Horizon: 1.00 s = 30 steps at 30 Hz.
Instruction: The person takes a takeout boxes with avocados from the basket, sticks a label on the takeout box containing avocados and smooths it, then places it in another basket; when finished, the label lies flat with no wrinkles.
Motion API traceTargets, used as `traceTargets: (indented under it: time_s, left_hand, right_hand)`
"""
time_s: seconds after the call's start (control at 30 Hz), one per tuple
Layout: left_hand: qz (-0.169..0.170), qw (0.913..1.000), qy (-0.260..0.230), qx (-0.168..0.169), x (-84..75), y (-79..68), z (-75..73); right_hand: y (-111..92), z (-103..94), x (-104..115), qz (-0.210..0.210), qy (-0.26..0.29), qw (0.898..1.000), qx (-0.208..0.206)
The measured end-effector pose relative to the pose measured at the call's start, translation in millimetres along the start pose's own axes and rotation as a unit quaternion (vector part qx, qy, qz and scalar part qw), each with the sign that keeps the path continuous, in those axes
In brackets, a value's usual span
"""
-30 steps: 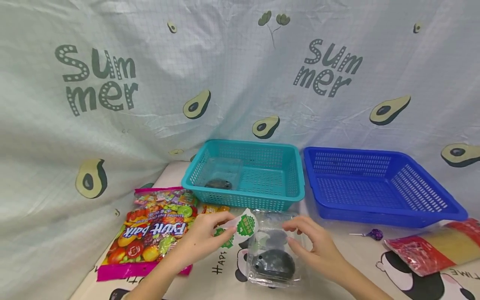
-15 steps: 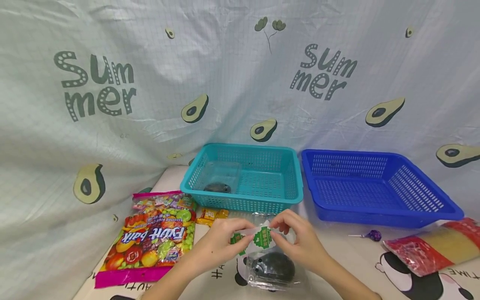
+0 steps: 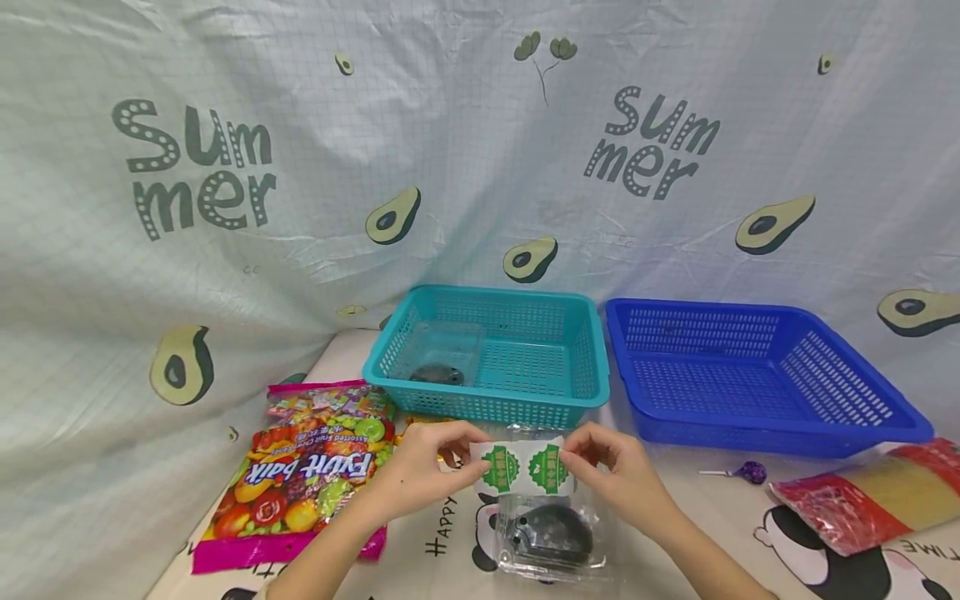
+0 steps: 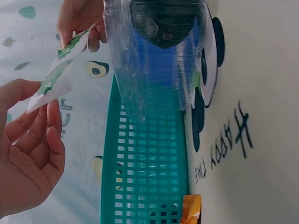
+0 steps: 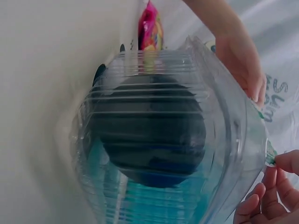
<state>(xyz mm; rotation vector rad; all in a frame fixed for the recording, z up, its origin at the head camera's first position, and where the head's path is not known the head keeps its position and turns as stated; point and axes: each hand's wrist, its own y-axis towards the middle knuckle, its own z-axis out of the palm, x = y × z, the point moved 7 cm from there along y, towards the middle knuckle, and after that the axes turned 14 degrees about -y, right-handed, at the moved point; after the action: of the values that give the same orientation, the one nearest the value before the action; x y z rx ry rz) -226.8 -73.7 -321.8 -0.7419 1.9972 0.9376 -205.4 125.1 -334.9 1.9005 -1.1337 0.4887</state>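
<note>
A white strip with two green printed stickers (image 3: 525, 468) is stretched between my two hands. My left hand (image 3: 422, 473) pinches its left end between thumb and finger. At the right end my right hand (image 3: 621, 477) pinches it the same way. Just below sits a clear plastic clamshell box (image 3: 600, 550) on the tablecloth. Inside it lies a dark, rounded thing (image 3: 553, 535) with small eye-like dots at one end; its kind is unclear. The right wrist view shows the box's ridged wall (image 5: 140, 56) up close, with the strip beyond it.
A teal basket (image 3: 487, 404) behind holds another clear box (image 3: 457, 337) with a similar dark thing. Beside it stands a blue basket (image 3: 750, 433). Candy bags (image 3: 307, 475) lie left, with an orange packet (image 4: 190, 207). A lollipop (image 3: 752, 472) and a red-yellow packet (image 3: 877, 496) lie right.
The strip was in my left hand alone, with my right hand apart over the box. My right hand has taken its other end, and the strip now faces up, spread straight.
</note>
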Motion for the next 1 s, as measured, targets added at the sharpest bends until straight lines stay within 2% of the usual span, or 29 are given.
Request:
traceTargets:
  time_s: [0.2, 0.33, 0.5, 0.6, 0.77, 0.87, 1.0]
  left_hand:
    - [-0.041, 0.9989, -0.021, 0.003, 7.7, -1.1, 1.3]
    - [-0.047, 0.9986, -0.022, -0.006, 8.6, -2.1, 2.2]
    - [-0.046, 0.9986, 0.007, -0.026, 11.1, -3.3, -1.0]
    - [-0.065, 0.9956, 0.022, -0.064, 15.1, -6.7, -12.1]
    - [-0.132, 0.9819, 0.016, -0.135, 27.2, -20.2, -40.3]
    - [-0.167, 0.9736, 0.014, -0.155, 37.4, -29.7, -53.3]
    - [-0.207, 0.9665, 0.023, -0.151, 57.2, -41.3, -61.8]
  right_hand:
    - [-1.7, -0.5, -9.4, 0.036, 0.022, 0.999, 0.014]
    - [-3.6, 1.0, -11.8, 0.046, 0.014, 0.999, 0.017]
    - [-3.7, 0.6, -12.0, 0.043, -0.005, 0.999, 0.017]
    - [-3.1, -6.2, -15.8, 0.056, -0.004, 0.998, -0.001]
    - [-5.2, -19.5, -28.1, 0.1, 0.01, 0.995, -0.012]
    - [-6.8, -22.0, -32.8, 0.108, 0.013, 0.994, 0.005]
    - [-8.8, -24.0, -38.8, 0.12, 0.022, 0.992, 0.012]
